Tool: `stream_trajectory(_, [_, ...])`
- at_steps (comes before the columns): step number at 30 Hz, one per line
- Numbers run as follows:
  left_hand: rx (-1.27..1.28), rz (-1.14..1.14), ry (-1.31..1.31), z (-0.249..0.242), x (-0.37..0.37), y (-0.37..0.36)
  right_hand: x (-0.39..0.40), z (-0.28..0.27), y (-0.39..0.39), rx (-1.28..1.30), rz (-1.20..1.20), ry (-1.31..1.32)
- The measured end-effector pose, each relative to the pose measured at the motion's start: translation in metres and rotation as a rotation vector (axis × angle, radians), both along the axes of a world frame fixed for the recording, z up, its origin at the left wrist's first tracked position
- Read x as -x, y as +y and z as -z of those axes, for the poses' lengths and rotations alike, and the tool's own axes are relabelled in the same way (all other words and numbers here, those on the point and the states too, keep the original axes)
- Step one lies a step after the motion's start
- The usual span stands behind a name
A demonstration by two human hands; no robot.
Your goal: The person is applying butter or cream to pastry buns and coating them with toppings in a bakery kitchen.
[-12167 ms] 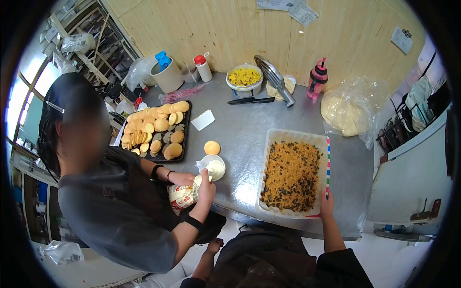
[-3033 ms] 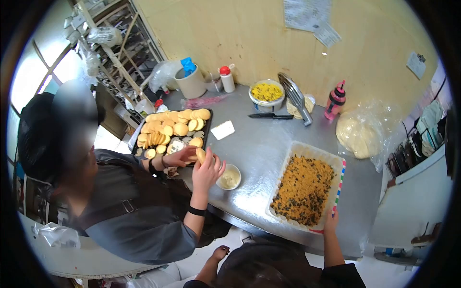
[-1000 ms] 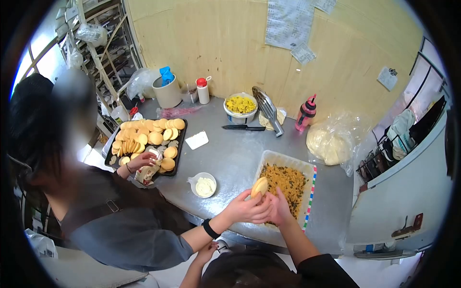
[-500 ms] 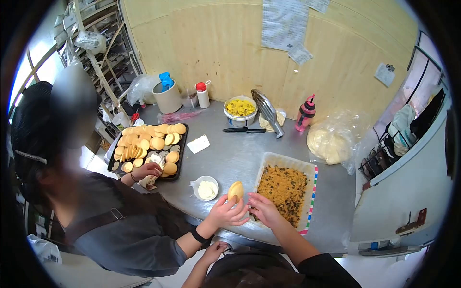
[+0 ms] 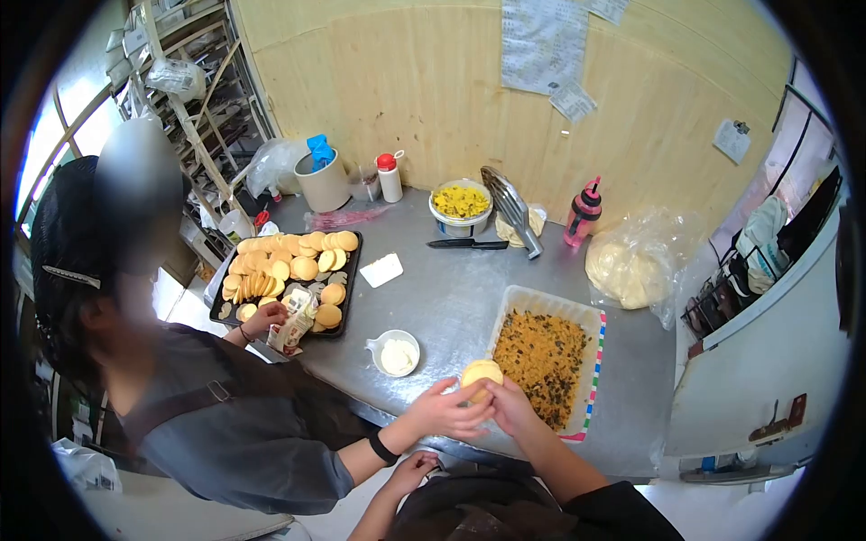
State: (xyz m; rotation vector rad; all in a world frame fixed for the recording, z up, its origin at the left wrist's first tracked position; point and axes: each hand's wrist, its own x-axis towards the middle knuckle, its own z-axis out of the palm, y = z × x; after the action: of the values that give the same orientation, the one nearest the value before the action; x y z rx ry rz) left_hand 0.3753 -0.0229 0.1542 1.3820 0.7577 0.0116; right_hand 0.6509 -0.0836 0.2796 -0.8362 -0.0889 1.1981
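Note:
My right hand (image 5: 514, 410) closes its thumb and fingers on the edge of a round golden sponge cake (image 5: 483, 374). On the cake's left side is the co-worker's banded hand (image 5: 451, 410), also touching it. My left hand (image 5: 413, 473) hangs low in front of me, below the table edge, with curled fingers; whatever may be in them is hidden. Right beside my right hand stands a clear tub (image 5: 591, 397) of orange-brown crumbly filling with dark bits (image 5: 539, 361). A small white bowl (image 5: 414, 358) of pale cream is to the left.
At left, a co-worker's other hand (image 5: 266, 317) holds a printed packet (image 5: 293, 323) by a black tray (image 5: 354, 270) of round cakes. Farther back are a white scraper (image 5: 382, 270), knife (image 5: 467, 244), yellow-filled tub (image 5: 461, 221), tongs (image 5: 514, 212), pink bottle (image 5: 584, 215) and bagged dough (image 5: 624, 270).
The cake has moved right, its flat face turning upward. My right hand, apart from it before, now grips its edge. The co-worker's packet is lifted more upright.

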Motion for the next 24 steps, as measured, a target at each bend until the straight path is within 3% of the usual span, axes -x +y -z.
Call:
stream_trajectory(4, [-0.035, 0.042, -0.009, -0.030, -0.014, 0.003, -0.008, 0.005, -0.016, 0.245, 0.023, -0.191])
stream_trajectory(8, [0.275, 0.134, -0.094, -0.084, -0.036, 0.007, 0.000, -0.008, -0.028, 0.261, 0.046, -0.371])
stream_trajectory(14, [0.427, 0.120, -0.205, -0.129, -0.061, 0.010, 0.016, -0.009, -0.038, 0.323, 0.002, -0.735])
stream_trajectory(15, [0.463, 0.104, -0.211, -0.140, -0.064, 0.009, 0.021, -0.016, -0.040, 0.450, 0.016, -0.943])
stream_trajectory(18, [0.775, -0.070, -0.354, -0.162, -0.069, 0.003, 0.032, -0.040, -0.038, 0.196, 0.168, -1.500])
stream_trajectory(19, [0.818, -0.114, -0.383, -0.169, -0.071, 0.002, 0.032, -0.034, -0.041, 0.165, 0.050, -1.636])
stream_trajectory(24, [0.894, -0.344, -0.448, -0.151, -0.062, 0.012, 0.054, -0.057, -0.030, -0.046, -0.123, -1.827])
